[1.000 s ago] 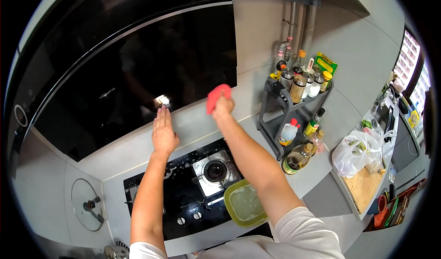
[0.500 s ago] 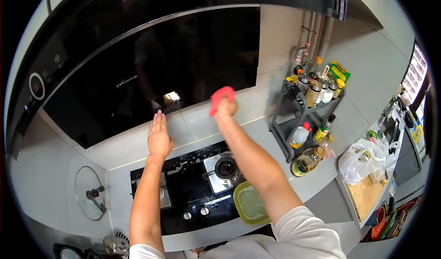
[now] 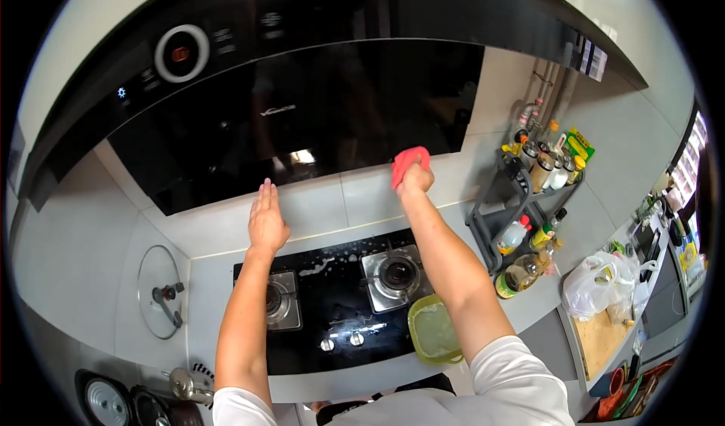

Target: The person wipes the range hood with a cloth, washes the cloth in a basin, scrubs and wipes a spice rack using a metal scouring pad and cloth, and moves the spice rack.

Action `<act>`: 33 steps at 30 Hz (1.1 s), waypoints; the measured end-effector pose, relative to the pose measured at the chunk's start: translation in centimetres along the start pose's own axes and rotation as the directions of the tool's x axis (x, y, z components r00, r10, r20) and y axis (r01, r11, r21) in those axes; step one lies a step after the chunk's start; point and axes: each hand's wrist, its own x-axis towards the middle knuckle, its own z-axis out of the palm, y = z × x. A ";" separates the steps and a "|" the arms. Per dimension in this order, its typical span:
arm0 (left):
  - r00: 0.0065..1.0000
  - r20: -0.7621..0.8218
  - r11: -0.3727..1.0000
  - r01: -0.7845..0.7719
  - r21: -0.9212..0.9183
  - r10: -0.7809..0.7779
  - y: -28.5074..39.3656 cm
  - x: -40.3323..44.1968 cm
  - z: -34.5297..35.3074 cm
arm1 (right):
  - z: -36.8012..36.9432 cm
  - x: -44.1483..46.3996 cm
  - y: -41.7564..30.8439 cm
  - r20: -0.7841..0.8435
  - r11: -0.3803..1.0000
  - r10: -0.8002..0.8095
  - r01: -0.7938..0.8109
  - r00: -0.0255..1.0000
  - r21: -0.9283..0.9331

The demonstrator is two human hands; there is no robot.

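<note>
A red cloth is bunched in my right hand, at the lower edge of the black range hood panel, right of its middle. Flat and with fingers stretched upward, my left hand is at the panel's lower edge, further left, holding nothing. Below both arms is a black gas stove with whitish wet streaks on its back part. A green basin with cloudy water stands at the stove's right front corner, partly behind my right forearm.
A dark rack with seasoning jars stands right of the stove, several bottles beside it. Further right, a white plastic bag rests by a wooden board. A glass lid is against the left wall.
The view has shifted, so the hood panel and stove appear further right. My right hand still holds the cloth at the panel's lower edge; my left hand stays flat near it.
</note>
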 end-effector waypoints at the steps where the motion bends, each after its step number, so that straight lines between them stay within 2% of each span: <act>1: 1.000 0.003 1.000 0.016 0.006 -0.016 -1.2 -0.3 -0.3 | 0.3 1.5 3.6 0.018 0.999 -0.038 0.038 0.999 -0.026; 5: 0.999 -0.029 1.000 0.013 0.007 -0.013 -5.9 -1.3 -0.7 | 4.1 -2.1 17.9 -0.007 0.955 -0.085 0.080 0.996 -0.286; 6: 1.000 -0.028 1.000 0.002 0.004 -0.002 -6.9 -1.7 -1.0 | 5.8 -8.6 17.3 0.020 0.934 -0.146 0.144 0.989 -0.326; 8: 1.000 -0.019 1.000 -0.004 -0.003 0.004 -9.3 -2.6 -1.4 | 8.0 -14.7 18.5 0.035 0.945 -0.120 0.125 0.992 -0.303; 10: 0.998 -0.005 0.998 -0.061 -0.013 0.061 -11.3 -2.7 -1.9 | 8.5 -15.5 19.4 0.064 0.937 -0.054 0.073 0.996 -0.341; 12: 0.998 0.011 0.997 -0.067 -0.038 0.068 -12.7 -3.1 -2.5 | 6.9 -9.2 22.1 0.029 0.903 0.011 0.002 1.000 -0.429; 14: 0.994 0.058 0.993 -0.092 -0.079 0.097 -14.2 -3.1 -3.2 | 5.3 -7.2 18.5 0.011 0.959 -0.061 0.062 0.998 -0.276; 16: 0.992 0.057 0.991 -0.104 -0.083 0.109 -16.1 -3.2 -3.3 | 5.2 -9.9 12.8 0.043 0.998 -0.064 0.063 0.997 0.014; 17: 0.992 0.058 0.991 -0.110 -0.081 0.115 -16.8 -3.2 -3.6 | 6.0 -10.6 13.1 0.047 0.998 -0.064 0.064 0.997 0.011; 19: 0.992 0.062 0.991 -0.104 -0.080 0.109 -18.0 -3.6 -3.7 | 6.9 -11.2 14.0 -0.052 0.973 -0.147 0.134 0.988 -0.189; 22: 0.996 0.051 0.996 -0.069 -0.056 0.072 -20.1 -4.5 -4.3 | 10.0 -15.4 22.9 0.024 0.987 0.050 -0.046 0.998 -0.152; 23: 0.998 0.044 0.996 -0.046 -0.076 0.049 -20.7 -5.0 -4.7 | 11.6 -18.5 25.5 -0.001 0.994 0.054 -0.054 0.999 -0.093; 24: 0.999 0.035 0.995 -0.026 -0.097 0.030 -21.3 -5.3 -5.0 | 13.0 -23.0 26.7 0.009 0.987 0.002 -0.001 1.000 -0.159; 25: 0.999 0.036 0.995 -0.020 -0.093 0.024 -22.0 -5.4 -5.2 | 13.4 -24.7 29.6 0.134 0.945 0.014 0.031 0.991 -0.326; 26: 0.999 0.038 0.995 0.018 -0.098 -0.015 -22.8 -5.7 -5.4 | 14.4 -26.5 31.4 0.154 0.897 0.199 -0.116 0.968 -0.427; 27: 0.998 0.040 0.993 0.058 -0.101 -0.054 -23.6 -6.0 -5.5 | 14.8 -28.3 32.3 0.283 0.957 0.288 -0.266 0.915 -0.114; 28: 0.997 0.042 0.993 0.068 -0.096 -0.064 -24.4 -6.3 -5.6 | 15.1 -28.7 32.0 0.286 0.954 0.298 -0.274 0.911 -0.121; 30: 1.000 -0.001 0.999 0.024 -0.044 -0.024 -26.1 -6.7 -5.9 | 15.1 -28.0 30.9 0.121 0.929 0.237 -0.188 0.964 -0.319; 32: 0.998 0.003 0.998 0.059 -0.038 -0.059 -27.5 -6.6 -6.5 | 14.0 -26.6 27.9 0.079 0.970 0.145 -0.126 0.986 -0.207; 33: 0.996 0.017 0.995 0.089 -0.039 -0.088 -28.3 -6.9 -6.7 | 12.8 -24.6 27.3 0.166 0.995 0.056 -0.042 0.985 -0.087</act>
